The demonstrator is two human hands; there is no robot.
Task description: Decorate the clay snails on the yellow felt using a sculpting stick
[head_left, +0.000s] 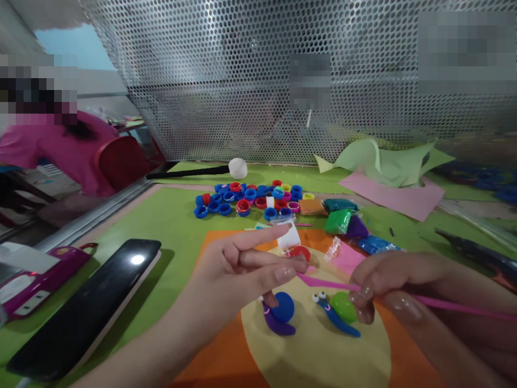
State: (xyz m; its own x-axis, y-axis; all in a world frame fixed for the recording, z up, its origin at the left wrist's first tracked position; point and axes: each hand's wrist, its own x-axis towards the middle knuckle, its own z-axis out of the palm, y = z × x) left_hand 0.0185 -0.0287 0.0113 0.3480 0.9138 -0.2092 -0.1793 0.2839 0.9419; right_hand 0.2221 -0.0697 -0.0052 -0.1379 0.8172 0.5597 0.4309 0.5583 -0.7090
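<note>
My right hand (pixel 388 291) grips a thin pink modelling tool (pixel 456 305); its flat tip reaches the fingertips of my left hand (pixel 250 264). The thumb and middle finger of my left hand are pressed together, index finger stretched out; what they pinch, if anything, is too small to make out. Below my hands, on a cream circle (pixel 315 355) over orange paper (pixel 210 345), lie two clay snails with cap shells: a purple snail (pixel 278 325) with a blue shell, and a blue snail (pixel 339 322) with a green shell. A red-shelled piece (pixel 301 253) is partly hidden behind my left hand.
Many bottle caps (pixel 242 207) are heaped at the back, beside bagged clay (pixel 339 221). A black phone-like device (pixel 89 307) lies left, scissors (pixel 480 250) right. Paper sheets (pixel 388 164) lie before a perforated metal screen (pixel 242 81). A person in pink (pixel 81 145) sits left.
</note>
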